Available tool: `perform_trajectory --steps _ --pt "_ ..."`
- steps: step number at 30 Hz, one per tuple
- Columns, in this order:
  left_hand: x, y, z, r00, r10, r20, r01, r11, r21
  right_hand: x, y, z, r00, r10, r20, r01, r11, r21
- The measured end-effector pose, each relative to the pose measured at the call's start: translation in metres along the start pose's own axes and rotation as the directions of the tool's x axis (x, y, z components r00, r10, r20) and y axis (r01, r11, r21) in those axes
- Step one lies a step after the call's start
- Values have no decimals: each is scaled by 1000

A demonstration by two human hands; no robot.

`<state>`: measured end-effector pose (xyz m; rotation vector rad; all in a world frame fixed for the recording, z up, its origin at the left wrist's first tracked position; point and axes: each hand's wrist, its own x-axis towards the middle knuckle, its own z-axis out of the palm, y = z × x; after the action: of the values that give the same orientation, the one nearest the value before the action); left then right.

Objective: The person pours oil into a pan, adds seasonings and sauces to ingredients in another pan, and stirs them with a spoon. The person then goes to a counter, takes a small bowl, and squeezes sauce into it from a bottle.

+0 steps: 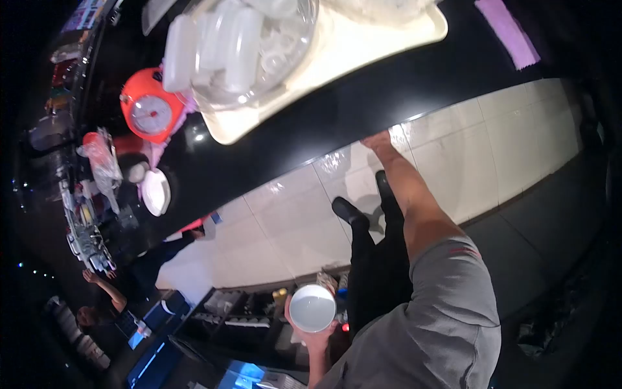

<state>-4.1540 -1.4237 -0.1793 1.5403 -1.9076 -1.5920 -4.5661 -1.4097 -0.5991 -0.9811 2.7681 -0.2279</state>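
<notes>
A round white bowl is in my left hand, whose fingers wrap round its side and underside; I cannot tell if the pale inside holds liquid. My right arm reaches to the edge of the black counter, where my right hand touches the rim; its fingers are too small and dark to make out. Beyond the edge, a cream tray carries a clear round container with translucent white pieces. An orange dial scale stands left of the tray.
On the counter lie a white dish, a plastic-wrapped item and a pink cloth. Dark shelving with items stands beside the bowl. Another person is at the lower left. Pale tiles lie around my feet.
</notes>
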Motion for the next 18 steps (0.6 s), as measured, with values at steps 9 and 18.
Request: perform_trajectory --steps 9,18 --pt "4 -13 28 991 135 16 -135 991 -8 -74 8 -61 872 140 469 -170 985 21" --pt "28 -36 23 991 132 24 -133 991 35 -231 74 -41 936 313 161 -351 851 391"
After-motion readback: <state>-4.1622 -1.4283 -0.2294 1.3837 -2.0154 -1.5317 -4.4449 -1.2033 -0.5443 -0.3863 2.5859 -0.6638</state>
